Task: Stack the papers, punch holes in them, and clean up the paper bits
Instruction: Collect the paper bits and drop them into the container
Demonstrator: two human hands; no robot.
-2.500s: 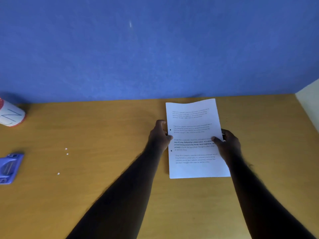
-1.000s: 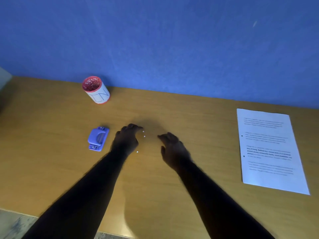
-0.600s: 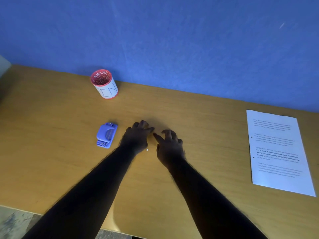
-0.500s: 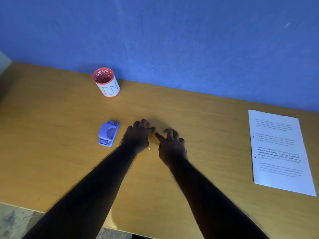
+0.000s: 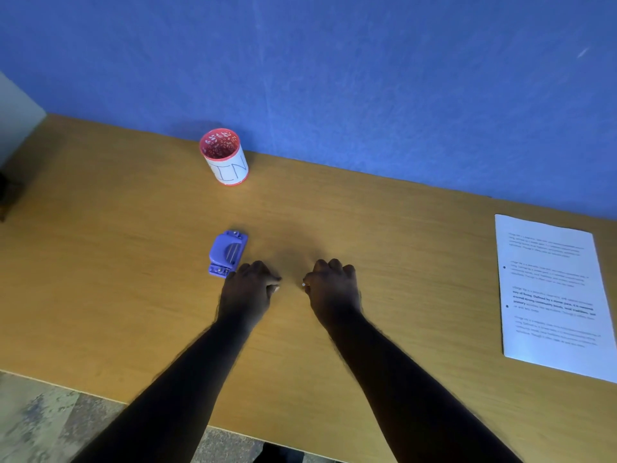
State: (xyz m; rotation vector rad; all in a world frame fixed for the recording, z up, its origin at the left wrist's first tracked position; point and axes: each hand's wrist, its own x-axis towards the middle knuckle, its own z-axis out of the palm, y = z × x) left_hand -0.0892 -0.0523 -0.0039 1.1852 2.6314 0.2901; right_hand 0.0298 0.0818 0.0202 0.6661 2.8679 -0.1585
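Observation:
Both my hands rest on the wooden desk near its middle, fingers curled in. My left hand is pinched shut, with a pale speck at its thumb tip. My right hand pinches a tiny white paper bit between thumb and finger. No loose bits show on the wood between the hands. The purple hole punch lies just left of my left hand's knuckles, almost touching them. The stack of printed papers lies flat at the far right, with two punched holes along its left edge.
A red and white cup marked "BIN" stands upright at the back by the blue wall. The desk's front edge runs along the bottom left, with grey floor below it.
I let go of the paper stack and the view swung left. Both hands came to the bits by the punch, their spread fingers curled into pinches, and the loose bits vanished from the wood.

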